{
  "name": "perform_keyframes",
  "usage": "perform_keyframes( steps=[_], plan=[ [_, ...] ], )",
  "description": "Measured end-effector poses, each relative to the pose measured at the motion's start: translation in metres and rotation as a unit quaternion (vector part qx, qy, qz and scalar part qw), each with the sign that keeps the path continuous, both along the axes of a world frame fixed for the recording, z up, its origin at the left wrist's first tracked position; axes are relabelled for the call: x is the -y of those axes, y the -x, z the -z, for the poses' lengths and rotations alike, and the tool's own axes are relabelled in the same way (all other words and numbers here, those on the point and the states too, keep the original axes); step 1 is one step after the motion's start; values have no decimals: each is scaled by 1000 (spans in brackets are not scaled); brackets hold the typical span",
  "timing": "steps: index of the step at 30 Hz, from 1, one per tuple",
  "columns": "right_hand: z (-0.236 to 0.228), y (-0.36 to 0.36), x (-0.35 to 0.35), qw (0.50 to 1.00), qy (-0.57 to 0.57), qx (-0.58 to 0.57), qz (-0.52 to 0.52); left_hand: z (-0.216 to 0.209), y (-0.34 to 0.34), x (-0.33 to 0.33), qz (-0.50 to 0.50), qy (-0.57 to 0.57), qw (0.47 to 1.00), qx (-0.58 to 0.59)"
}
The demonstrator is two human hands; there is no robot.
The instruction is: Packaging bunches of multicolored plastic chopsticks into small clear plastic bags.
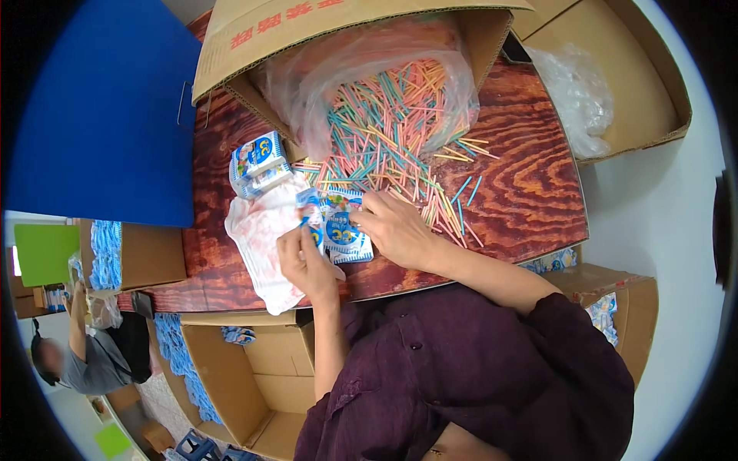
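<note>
My right hand (396, 229) has its fingers curled over the right edge of a small blue-and-white printed packet (344, 230) at the table's near side. At the packet's left, my left hand (306, 260) is closed in a pinch, a small bit of blue showing at its fingertips. What that bit belongs to I cannot make out. Beneath and beside the left hand lies a whitish plastic bag with pink smudges (261, 238). Just beyond the hands spreads a heap of thin pink, yellow and blue sticks (384, 115), spilling from a clear plastic liner (307, 104).
A stack of similar packets (258, 163) stands left of the heap. The tipped cardboard box (223, 65) holds the liner. Below the table edge are an open carton (280, 369) and another with packets (634, 315). A blue panel (100, 115) rises at left; a person (104, 353) works beyond.
</note>
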State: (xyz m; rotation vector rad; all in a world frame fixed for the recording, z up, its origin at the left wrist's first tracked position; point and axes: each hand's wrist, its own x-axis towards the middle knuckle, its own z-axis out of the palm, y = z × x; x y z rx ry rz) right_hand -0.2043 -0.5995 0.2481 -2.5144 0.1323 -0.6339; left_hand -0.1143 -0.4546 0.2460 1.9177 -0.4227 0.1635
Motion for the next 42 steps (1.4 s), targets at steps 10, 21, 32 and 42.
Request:
perform_keyframes(
  steps=[10, 21, 32, 42],
  plan=[
    [-15, -47, 78, 981, -88, -23, 170, -1, 13, 8, 149, -81, 985, 44],
    [10, -109, 78, 941, 122, -72, 309, 1, 12, 12, 149, -75, 985, 37],
    [-40, -96, 130, 955, -162, -161, 187, 1, 8, 8, 164, -72, 983, 26],
    [-7, -64, 136, 617, -782, -90, 24, -12, 7, 7, 170, -81, 981, 39]
  ],
)
